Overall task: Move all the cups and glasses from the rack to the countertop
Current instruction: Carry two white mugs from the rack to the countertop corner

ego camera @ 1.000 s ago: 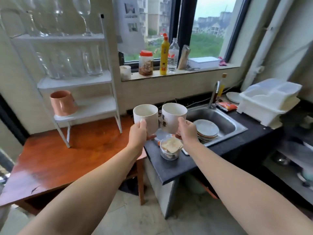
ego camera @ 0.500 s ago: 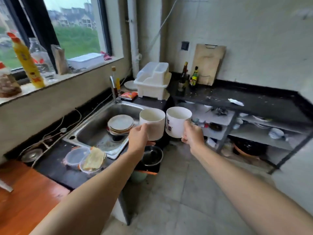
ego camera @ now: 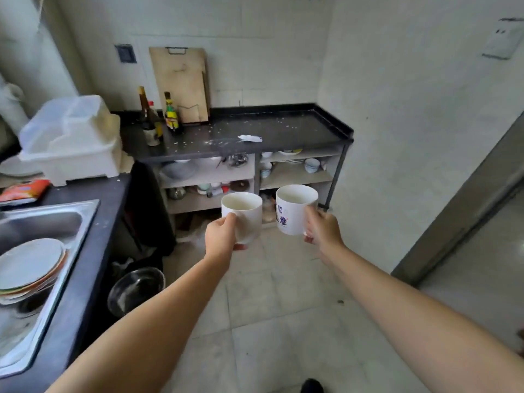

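My left hand (ego camera: 219, 238) grips a plain white cup (ego camera: 246, 215) held upright over the floor. My right hand (ego camera: 323, 229) grips a white mug (ego camera: 292, 211) with blue characters printed on its side, also upright. The two cups are side by side at chest height, a short gap between them. The black countertop (ego camera: 283, 131) lies straight ahead against the far wall, beyond and above the cups in the picture. The rack is out of view.
Bottles (ego camera: 154, 120) and a wooden cutting board (ego camera: 181, 83) stand at the countertop's back left; a white scrap (ego camera: 250, 138) lies mid-counter. Shelves with bowls (ego camera: 312, 165) sit underneath. A white dish drainer (ego camera: 71, 140), a sink with plates (ego camera: 29, 268) and a metal bowl (ego camera: 136, 289) are on my left.
The view has swung right from the rack and window past the sink to the far countertop. Both hands still hold their cups, carried along in front of me.
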Demonstrator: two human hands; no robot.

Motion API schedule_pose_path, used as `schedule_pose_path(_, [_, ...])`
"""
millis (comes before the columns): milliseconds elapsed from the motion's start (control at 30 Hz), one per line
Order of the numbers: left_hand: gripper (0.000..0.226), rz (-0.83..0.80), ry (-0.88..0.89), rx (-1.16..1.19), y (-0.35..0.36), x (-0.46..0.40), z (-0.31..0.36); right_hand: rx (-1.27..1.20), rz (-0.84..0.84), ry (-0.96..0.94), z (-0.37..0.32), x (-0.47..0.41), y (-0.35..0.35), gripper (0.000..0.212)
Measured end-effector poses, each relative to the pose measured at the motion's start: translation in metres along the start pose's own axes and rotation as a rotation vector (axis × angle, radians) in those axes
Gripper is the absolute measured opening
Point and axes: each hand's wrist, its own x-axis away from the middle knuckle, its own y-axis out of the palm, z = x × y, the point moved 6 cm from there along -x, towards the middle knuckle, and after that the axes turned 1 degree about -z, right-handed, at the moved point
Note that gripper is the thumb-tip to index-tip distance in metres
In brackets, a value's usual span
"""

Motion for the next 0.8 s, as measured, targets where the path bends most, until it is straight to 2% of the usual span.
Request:
schedule_pose_path(167, [0.045,-0.074,0.002,-0.019,0.089,-0.048,0.012,0.023,0.092,-0.023,-0.016,-0.073,-0.058,0.041])
schedule_pose_path(433, [0.040,-0.081,-0.010,0.014,0.238,-0.141,0.040,0.094,0.109,-0.028,-0.056,-0.231,-0.132,0.039])
schedule_pose_path(567, [0.031,-0.089,-0.036,-0.004,0.286,-0.184,0.048,0.067,0.110,0.011,-0.069,-0.300,-0.142,0.035])
schedule_pose_path(700, [0.032,-0.073,-0.028,-0.010,0.322,-0.244,0.062,0.044,0.099,0.026,-0.081,-0.372,-0.134,0.031])
schedule_pose_path(800, [0.042,-0.047,0.009,-0.049,0.350,-0.300,0.070,0.031,0.095,0.027,-0.087,-0.428,-0.124,0.029])
